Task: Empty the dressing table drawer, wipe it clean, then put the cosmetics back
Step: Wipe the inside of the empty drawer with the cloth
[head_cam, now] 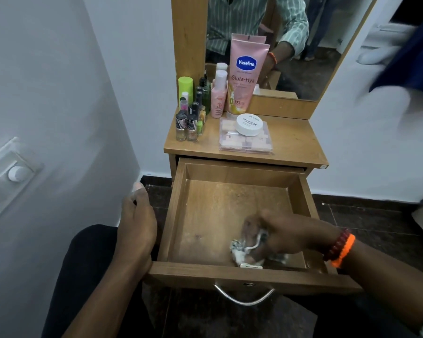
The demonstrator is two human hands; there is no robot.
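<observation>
The drawer [230,215] was empty. The right hand [279,236] gripped a rag [242,252], wiping inside it. The left hand [137,225] hung open beside the drawer. The cosmetics [193,113] waited on the desk [291,142] above the drawer.

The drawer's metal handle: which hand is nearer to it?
The right hand, just above and behind the metal handle, wiping inside the drawer with a crumpled cloth. The left hand rests outside the drawer's left wall, farther off.

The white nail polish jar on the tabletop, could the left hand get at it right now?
Probably yes. The left hand holds nothing and rests beside the open drawer. The jar sits uncovered on a clear box, nothing above it; the nail polish bottles stand off to its left.
</observation>
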